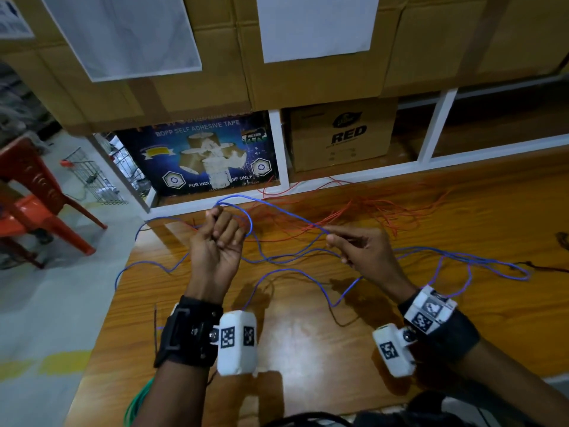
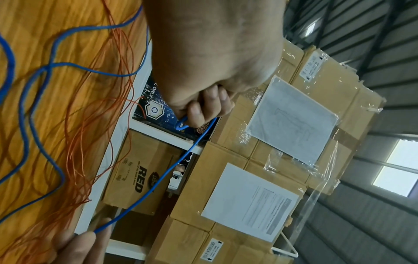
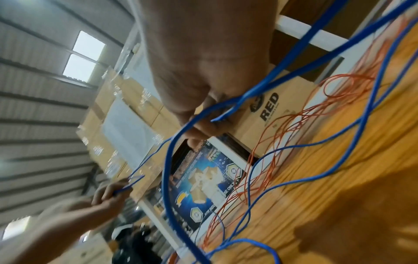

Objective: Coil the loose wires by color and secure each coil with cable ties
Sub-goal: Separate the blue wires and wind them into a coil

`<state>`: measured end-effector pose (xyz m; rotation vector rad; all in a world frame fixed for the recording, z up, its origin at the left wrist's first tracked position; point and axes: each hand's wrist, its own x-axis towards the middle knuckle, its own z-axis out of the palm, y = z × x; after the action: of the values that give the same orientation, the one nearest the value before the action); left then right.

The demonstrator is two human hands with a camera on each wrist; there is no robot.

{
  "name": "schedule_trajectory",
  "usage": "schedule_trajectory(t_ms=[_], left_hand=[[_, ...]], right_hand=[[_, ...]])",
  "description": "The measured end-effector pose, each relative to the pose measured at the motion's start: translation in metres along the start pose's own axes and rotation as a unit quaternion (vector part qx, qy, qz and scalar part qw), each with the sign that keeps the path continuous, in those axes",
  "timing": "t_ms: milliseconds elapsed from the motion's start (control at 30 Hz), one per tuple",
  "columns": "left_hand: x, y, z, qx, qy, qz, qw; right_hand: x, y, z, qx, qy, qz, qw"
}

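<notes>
A long blue wire (image 1: 295, 269) sprawls in loose loops over the wooden table (image 1: 308, 349). My left hand (image 1: 220, 234), raised palm-up over the table's far left corner, holds a loop of it in curled fingers (image 2: 199, 110). A taut stretch (image 2: 158, 180) runs from there to my right hand (image 1: 354, 245), which pinches the wire between thumb and fingers (image 3: 203, 125). A tangle of thin red-orange wires (image 1: 354, 211) lies beyond both hands near the table's back edge. Green wire (image 1: 135, 405) hangs off the near left edge.
Behind the table stand white shelves (image 1: 283, 155) with a blue tape carton (image 1: 200, 155) and a brown box marked RED (image 1: 341, 137), under stacked cardboard boxes (image 1: 308, 57). Red plastic chairs (image 1: 34, 195) and a wire cart (image 1: 89, 177) stand on the floor at left.
</notes>
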<state>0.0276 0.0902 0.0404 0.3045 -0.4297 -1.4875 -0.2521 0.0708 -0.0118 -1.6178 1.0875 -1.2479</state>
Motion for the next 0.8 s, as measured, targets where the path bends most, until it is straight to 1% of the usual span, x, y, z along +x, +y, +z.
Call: schedule_trajectory(t_ms=[33, 67, 133, 167, 200, 267, 400, 467, 567, 667, 733, 767, 800], left_hand=[[0.0, 0.0, 0.002, 0.014, 0.006, 0.01, 1.0], [0.0, 0.0, 0.003, 0.021, 0.008, 0.02, 1.0], [0.001, -0.001, 0.007, 0.046, 0.011, 0.039, 0.998], [0.001, -0.002, 0.008, 0.07, 0.017, 0.047, 0.996], [0.001, -0.002, 0.01, 0.095, 0.026, 0.057, 0.993], [-0.001, -0.004, 0.014, 0.137, 0.042, 0.08, 0.986], [-0.006, -0.01, 0.017, 0.195, 0.041, 0.109, 0.974], [-0.009, -0.017, 0.018, 0.248, 0.031, 0.119, 0.961], [-0.016, -0.028, 0.019, 0.359, -0.005, 0.119, 0.926], [-0.026, -0.036, 0.02, 0.477, -0.048, 0.102, 0.872], [-0.033, -0.04, 0.022, 0.536, -0.081, 0.078, 0.837], [-0.035, -0.042, 0.023, 0.547, -0.094, 0.063, 0.829], [-0.038, -0.045, 0.024, 0.543, -0.096, 0.047, 0.833]], right_hand=[[-0.002, -0.001, 0.003, -0.056, -0.005, -0.035, 0.998], [-0.005, -0.003, 0.007, -0.12, -0.028, -0.081, 0.989], [-0.01, -0.008, 0.017, -0.233, -0.101, -0.181, 0.95], [-0.012, -0.011, 0.021, -0.273, -0.137, -0.211, 0.928], [-0.012, -0.014, 0.024, -0.302, -0.169, -0.228, 0.91], [-0.014, -0.024, 0.029, -0.334, -0.21, -0.25, 0.884], [-0.018, -0.049, 0.035, -0.353, -0.239, -0.296, 0.855], [-0.018, -0.063, 0.037, -0.353, -0.231, -0.322, 0.848], [-0.012, -0.08, 0.04, -0.332, -0.225, -0.338, 0.852], [0.0, -0.086, 0.039, -0.297, -0.193, -0.35, 0.867], [0.01, -0.086, 0.035, -0.288, -0.159, -0.355, 0.875], [0.014, -0.086, 0.034, -0.294, -0.138, -0.36, 0.874], [0.018, -0.084, 0.032, -0.305, -0.118, -0.368, 0.871]])
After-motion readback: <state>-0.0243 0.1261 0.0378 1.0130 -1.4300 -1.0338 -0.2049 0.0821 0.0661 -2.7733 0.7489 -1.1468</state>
